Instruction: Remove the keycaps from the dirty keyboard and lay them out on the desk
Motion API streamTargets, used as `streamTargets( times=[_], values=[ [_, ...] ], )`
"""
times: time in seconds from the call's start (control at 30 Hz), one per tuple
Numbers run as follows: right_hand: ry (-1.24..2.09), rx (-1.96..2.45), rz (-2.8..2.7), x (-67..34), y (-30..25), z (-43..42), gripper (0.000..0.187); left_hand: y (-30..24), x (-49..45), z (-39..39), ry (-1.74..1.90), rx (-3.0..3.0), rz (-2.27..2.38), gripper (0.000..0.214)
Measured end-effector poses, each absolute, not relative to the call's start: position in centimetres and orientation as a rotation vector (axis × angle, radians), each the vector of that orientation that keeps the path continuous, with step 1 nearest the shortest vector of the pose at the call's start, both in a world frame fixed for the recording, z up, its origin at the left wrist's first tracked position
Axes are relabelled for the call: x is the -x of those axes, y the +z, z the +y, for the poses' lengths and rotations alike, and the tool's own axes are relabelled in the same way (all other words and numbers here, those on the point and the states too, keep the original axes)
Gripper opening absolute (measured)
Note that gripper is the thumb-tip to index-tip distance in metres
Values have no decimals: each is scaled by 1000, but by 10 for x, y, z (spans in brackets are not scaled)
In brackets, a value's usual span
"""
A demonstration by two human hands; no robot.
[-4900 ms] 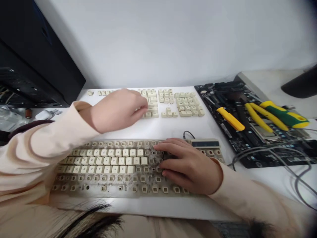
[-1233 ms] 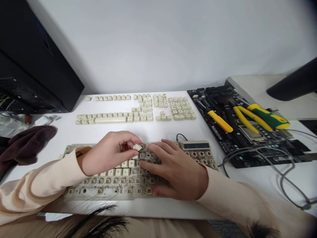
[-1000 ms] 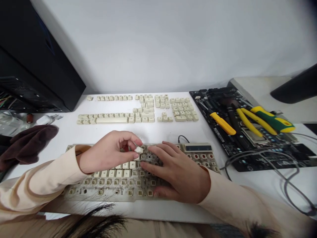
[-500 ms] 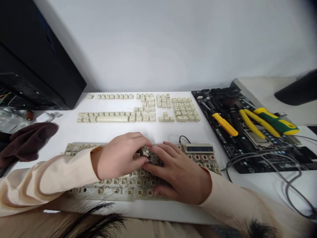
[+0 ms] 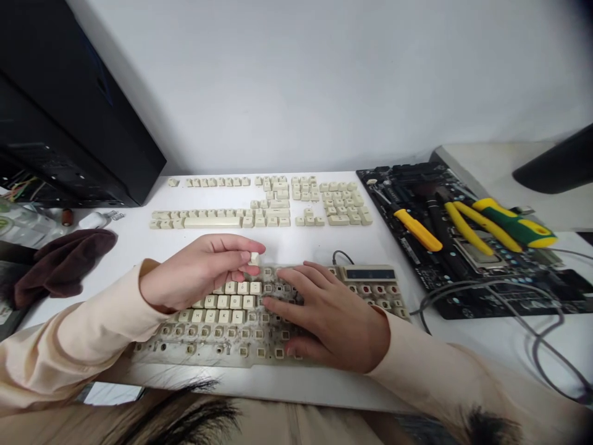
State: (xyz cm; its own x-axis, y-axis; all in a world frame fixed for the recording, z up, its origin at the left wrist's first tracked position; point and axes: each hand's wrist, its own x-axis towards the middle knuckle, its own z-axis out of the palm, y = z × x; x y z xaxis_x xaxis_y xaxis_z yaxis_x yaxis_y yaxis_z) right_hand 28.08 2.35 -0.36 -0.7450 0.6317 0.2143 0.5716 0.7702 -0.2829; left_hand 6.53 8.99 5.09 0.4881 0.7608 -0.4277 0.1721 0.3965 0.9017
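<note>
Between thumb and fingers, my left hand (image 5: 206, 266) pinches a small cream keycap (image 5: 254, 258) just above the top edge of the keyboard (image 5: 204, 353). Several lettered keycaps (image 5: 223, 301) sit on the left and middle part of the keyboard, partly under my left hand and sleeve. Elsewhere on it bare square key stems show. My right hand (image 5: 331, 315) lies spread over the bare stems right of the middle, fingers apart, holding nothing. It hides part of that area.
Loose keycaps (image 5: 271, 213) lie in rows behind the keyboard, with a long space bar (image 5: 212, 222). To the right, a motherboard (image 5: 417, 272) carries a yellow-handled screwdriver (image 5: 419, 230), pliers (image 5: 470, 228) and a grey cable (image 5: 463, 290). A black computer case (image 5: 69, 111) and brown cloth (image 5: 69, 262) are at left.
My left hand has lifted off the keyboard and moved left and up with a keycap in its fingers, uncovering placed keycaps. My right hand stays nearly in place.
</note>
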Motion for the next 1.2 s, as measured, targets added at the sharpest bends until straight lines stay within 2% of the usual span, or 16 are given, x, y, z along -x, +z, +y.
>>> streamTargets(
  times=[0.17, 0.67, 0.8, 1.03, 1.2],
  values=[
    [247, 933, -2682, -280, -2, 23, 48, 50, -63, 84, 450, -1178, 1080, 36],
    [278, 954, -2670, -279, -2, 22, 49, 59, -66, 84, 497, -1613, 1055, 22],
    [286, 967, -2653, -280, -3, 22, 50, 61, -68, 87, 432, -1596, 1065, 23],
    [302, 951, -2668, -280, -4, 23, 50, 55, -68, 92, 536, -1598, 1016, 30],
    [316, 959, -2661, -280, -4, 23, 50, 51, -66, 93, 544, -1705, 1061, 19]
  ],
)
